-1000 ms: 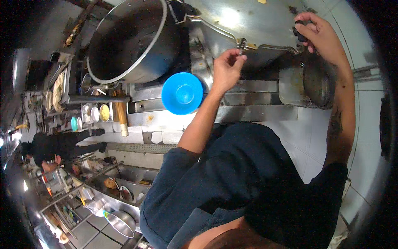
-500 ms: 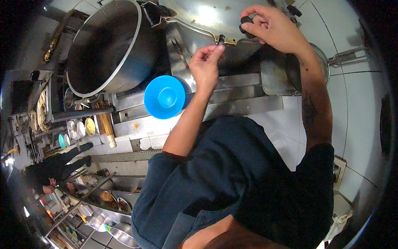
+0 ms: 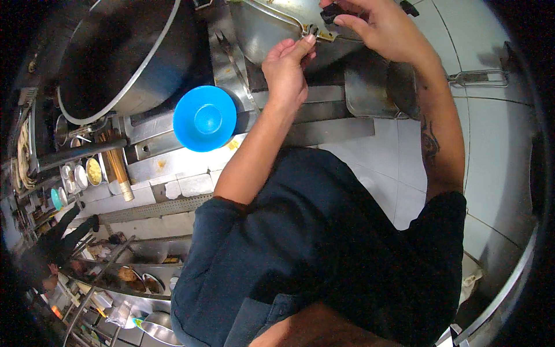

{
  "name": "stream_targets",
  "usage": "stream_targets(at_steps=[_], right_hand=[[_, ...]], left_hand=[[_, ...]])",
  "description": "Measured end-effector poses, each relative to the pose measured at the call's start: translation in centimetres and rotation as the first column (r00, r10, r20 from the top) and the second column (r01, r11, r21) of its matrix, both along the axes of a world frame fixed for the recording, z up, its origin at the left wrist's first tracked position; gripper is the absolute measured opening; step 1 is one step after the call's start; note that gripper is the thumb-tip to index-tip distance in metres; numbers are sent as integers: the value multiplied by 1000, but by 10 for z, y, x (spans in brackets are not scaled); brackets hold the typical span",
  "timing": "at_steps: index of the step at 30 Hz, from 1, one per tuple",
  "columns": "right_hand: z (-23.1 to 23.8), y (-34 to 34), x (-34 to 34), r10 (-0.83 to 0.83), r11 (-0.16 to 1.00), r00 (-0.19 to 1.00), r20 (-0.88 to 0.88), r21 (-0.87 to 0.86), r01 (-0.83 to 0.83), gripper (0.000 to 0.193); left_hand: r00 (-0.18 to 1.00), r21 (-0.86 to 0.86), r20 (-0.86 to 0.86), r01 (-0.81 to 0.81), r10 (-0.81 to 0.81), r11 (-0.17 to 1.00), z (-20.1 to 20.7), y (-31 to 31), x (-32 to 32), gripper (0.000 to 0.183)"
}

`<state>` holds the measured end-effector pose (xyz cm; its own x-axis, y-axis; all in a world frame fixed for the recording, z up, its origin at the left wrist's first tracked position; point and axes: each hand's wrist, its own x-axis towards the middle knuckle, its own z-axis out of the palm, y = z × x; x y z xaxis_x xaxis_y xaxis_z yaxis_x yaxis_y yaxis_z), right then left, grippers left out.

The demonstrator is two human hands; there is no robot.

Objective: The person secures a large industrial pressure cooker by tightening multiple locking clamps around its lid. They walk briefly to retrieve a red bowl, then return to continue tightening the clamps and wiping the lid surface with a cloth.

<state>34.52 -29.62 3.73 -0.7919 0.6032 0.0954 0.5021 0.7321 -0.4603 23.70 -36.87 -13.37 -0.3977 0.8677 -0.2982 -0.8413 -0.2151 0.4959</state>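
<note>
At the upper middle, my left hand (image 3: 285,72) is closed, thumb and fingers pinching a small dark piece (image 3: 313,30) by the end of a bent metal handle (image 3: 274,11). That handle runs along the rim of a large, shiny metal vessel (image 3: 248,37), which is cut off by the top edge. To the right, my right hand (image 3: 384,29) grips a black knob-like piece (image 3: 331,13) between thumb and fingers, over the vessel's rim. Its exact kind I cannot make out. A blue plastic bowl (image 3: 207,118) stands to the left of my left forearm, with nothing visible in it.
A deep, dark stockpot (image 3: 130,75) stands at the upper left. A long metal fork (image 3: 234,63) lies beside it. Below my right hand is a rectangular metal container (image 3: 370,95). Small seasoning bowls (image 3: 93,171) line the left side, and another person (image 3: 46,254) stands far left.
The view has shifted, so the stockpot and blue bowl sit farther left and higher. Both hands keep their pinches; my right hand appears slightly higher in the picture.
</note>
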Motion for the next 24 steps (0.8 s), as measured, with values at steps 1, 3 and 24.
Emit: stream_targets(at_steps=[1,3,24], right_hand=[[3,-1,-4,31,996,996,87,80,-38,24],[7,-5,-13,75,965,962,264,226,-137,23],[22,-12,-59,-205,975,808,551,42,219,26]], left_hand=[[1000,14,-12,14,-14,1000,-2,0,-1,43],[1000,-13,-17,0,-1,1000,-1,-2,2,49],[998,53,-60,38,-34,998,-2,0,-5,40]])
